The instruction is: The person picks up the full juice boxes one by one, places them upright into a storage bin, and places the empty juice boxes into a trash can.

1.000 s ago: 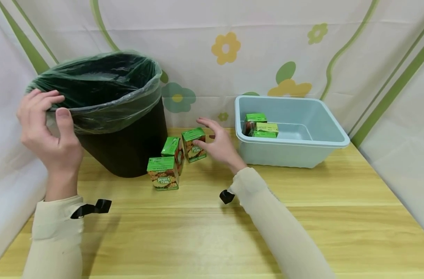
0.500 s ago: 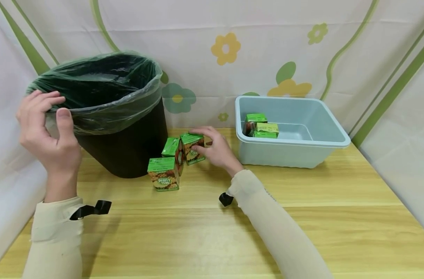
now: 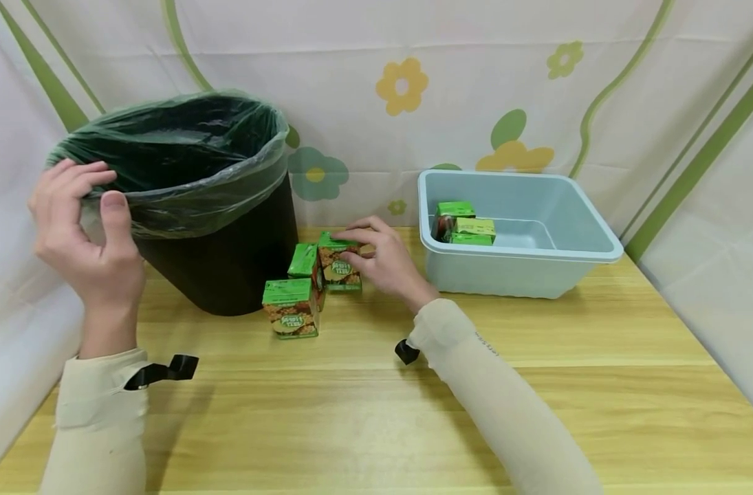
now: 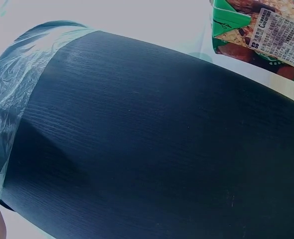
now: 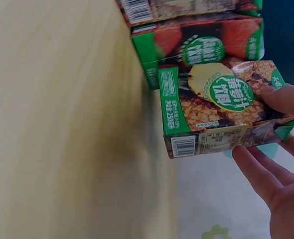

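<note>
Turned slightly since 0.5 s ago, the far box (image 3: 340,272) now presents its fruit-printed front more squarely to the near side, and the right hand (image 3: 390,265) remains on it. Behind everything hangs a white cloth (image 3: 487,41) with flowers and green lines. Below it spreads the wood-grain table (image 3: 364,426). At the left stands the bin (image 3: 227,275), black and tapering, with a translucent green liner (image 3: 209,214) folded over its rim. To the right sits the pale blue tub (image 3: 500,276); at least 2 more boxes (image 3: 455,208) lie at its left end, partly hidden by its front rim. Both sleeves are cream.

The left hand (image 3: 85,223) is at the bin's left rim, fingers bent and thumb apart from them; whether it grips the rim I cannot tell. The right hand pinches the far box, thumb on the printed front, other fingers round its right side and top.

That box is upright on the table between bin and tub. Just left of it stands the middle box (image 3: 304,260), and nearest the viewer the near box (image 3: 291,320), both green-topped. Smallest are 2 black straps (image 3: 166,371), 1 at each cuff.
</note>
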Tool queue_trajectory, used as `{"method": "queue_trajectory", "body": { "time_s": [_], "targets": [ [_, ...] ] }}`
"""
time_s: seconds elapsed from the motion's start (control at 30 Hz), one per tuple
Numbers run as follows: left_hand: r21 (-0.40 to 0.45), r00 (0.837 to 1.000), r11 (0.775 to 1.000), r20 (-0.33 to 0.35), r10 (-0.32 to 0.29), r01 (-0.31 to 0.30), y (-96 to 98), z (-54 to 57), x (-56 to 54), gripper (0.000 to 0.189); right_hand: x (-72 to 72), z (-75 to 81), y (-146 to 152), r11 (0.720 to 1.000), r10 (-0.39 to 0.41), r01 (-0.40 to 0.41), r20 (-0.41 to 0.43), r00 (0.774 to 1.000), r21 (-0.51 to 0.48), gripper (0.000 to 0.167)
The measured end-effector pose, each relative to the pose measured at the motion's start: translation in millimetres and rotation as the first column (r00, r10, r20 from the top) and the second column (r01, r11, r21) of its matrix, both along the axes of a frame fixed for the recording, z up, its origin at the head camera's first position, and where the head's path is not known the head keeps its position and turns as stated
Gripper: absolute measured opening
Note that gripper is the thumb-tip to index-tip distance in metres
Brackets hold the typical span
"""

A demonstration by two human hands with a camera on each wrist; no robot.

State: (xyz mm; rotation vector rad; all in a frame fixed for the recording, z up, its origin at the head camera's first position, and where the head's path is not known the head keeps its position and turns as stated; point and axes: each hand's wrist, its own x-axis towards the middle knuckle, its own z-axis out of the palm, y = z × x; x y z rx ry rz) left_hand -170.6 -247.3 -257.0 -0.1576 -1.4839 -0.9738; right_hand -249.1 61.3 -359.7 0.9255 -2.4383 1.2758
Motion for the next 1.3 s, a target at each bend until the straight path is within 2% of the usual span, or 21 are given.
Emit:
{"method": "queue_trajectory", "body": {
  "time_s": [0.17,0.37,0.5,0.73,0.9,1.1,1.3],
  "targets": [
    [0.004,1.0,1.0,-0.008,0.0,0.0,-3.0,-1.4,-2.9,0.062,3.0,16.6,-2,1.0,-0.001,-0.002,-0.139,0.99,-0.019,0.029],
    [0.005,1.0,1.0,-0.012,-0.001,0.001,-6.8,-2.5,-5.1,0.058,7.6,41.1,-3,0.993,0.033,-0.055,-0.218,0.976,-0.1,0.031],
    [0.009,1.0,1.0,-0.003,-0.002,0.002,-3.1,-1.2,-2.3,0.057,7.8,54.6,-2,0.991,0.015,-0.05,-0.266,0.964,-0.126,0.034],
    [-0.003,1.0,1.0,0.004,0.002,-0.002,1.2,0.0,1.4,0.062,6.2,73.8,0,0.978,-0.001,-0.052,-0.252,0.968,-0.202,0.035],
    [0.001,1.0,1.0,-0.007,0.003,-0.003,-3.1,-1.7,-2.1,0.061,5.9,89.2,-1,0.965,-0.009,-0.059,-0.257,0.966,-0.257,0.035],
    [0.024,1.0,1.0,-0.022,-0.015,0.016,-9.3,-4.1,-7.6,0.056,7.4,106.2,-3,0.948,-0.026,-0.047,-0.224,0.974,-0.314,0.036],
    [0.027,1.0,0.999,-0.021,-0.016,0.017,-11.3,-5.6,-8.4,0.055,7.3,119.5,-9,0.922,-0.039,-0.051,-0.224,0.974,-0.383,0.037]
  ]
}}
